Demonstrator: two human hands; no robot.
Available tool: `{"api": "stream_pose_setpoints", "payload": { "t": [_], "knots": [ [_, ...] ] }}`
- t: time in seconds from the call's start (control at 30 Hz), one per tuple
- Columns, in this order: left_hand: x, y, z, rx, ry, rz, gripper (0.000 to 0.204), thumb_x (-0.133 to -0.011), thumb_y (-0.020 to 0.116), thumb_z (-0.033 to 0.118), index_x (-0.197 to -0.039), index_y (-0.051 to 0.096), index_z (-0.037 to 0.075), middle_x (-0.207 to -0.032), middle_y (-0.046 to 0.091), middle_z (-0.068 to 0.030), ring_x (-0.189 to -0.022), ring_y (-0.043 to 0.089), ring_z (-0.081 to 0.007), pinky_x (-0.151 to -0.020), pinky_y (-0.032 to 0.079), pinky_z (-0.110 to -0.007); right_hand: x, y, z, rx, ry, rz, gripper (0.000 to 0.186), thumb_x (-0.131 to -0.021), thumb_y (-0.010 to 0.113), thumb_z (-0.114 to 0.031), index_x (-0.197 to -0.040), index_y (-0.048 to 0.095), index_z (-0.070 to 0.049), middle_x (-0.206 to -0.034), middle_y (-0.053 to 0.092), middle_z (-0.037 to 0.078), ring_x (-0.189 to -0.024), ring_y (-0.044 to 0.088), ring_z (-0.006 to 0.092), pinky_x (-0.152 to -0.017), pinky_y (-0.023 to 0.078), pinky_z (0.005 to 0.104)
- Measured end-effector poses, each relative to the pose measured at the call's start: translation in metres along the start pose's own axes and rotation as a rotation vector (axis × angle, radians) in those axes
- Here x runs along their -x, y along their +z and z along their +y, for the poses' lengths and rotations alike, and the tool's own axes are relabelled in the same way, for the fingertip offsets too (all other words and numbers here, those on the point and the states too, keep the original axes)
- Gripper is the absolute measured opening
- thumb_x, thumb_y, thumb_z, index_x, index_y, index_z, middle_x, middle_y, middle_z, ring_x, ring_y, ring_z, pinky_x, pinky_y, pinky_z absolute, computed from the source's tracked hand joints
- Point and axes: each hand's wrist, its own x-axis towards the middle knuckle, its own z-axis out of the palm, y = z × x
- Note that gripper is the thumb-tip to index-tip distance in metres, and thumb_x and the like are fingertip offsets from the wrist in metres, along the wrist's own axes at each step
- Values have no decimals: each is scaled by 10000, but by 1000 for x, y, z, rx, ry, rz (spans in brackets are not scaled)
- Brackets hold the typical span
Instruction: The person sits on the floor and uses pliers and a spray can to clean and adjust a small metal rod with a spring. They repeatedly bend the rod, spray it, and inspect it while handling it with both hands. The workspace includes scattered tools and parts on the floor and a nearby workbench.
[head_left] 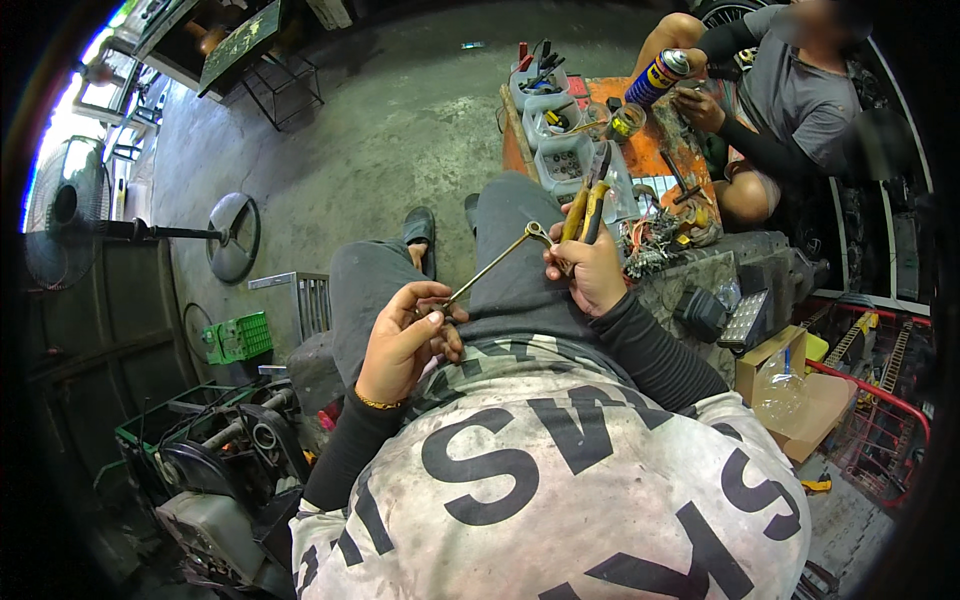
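The left hand (400, 335) has its grip curled, fingertips closed on one end of a thin metal rod (490, 270); the rod slants above the lap, its ring end beside the right hand (590, 268); that grip is wrapped round yellow-handled pliers (595, 208), near the orange counter (648, 142).

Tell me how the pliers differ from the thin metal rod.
Colour: the pliers have yellow-and-black handles; the rod is bare, brassy metal.
Shape: the pliers have two thick handles; the rod is one slim shaft with a ring at one end.
Pose: the pliers point up and away from the right hand; the rod slants between the left hand and the right.
Shared: neither lies on the bench.
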Motion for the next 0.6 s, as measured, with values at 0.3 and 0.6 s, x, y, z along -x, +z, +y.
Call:
{"api": "stream_pose_setpoints", "payload": {
  "t": [0.3,0.6],
  "knots": [
    [-9,-3,10,-207,29,69,226,-968,505,169,-1011,588,-36,-881,636,-135,-708,636,-183,-639,525,-286,-4,5,1,-92,37,-56,532,-749,550,105,-1217,399,-98,-906,531,72,-662,583,183,-489,464,301],
    [-7,-5,8,-339,158,209,249,-973,510,175,-814,571,-7,-698,572,-64,-561,537,-121,-513,422,-241,-6,7,7,20,52,-103,502,-788,547,73,-1249,405,-66,-925,544,66,-707,589,185,-514,480,290]
  ]
}}
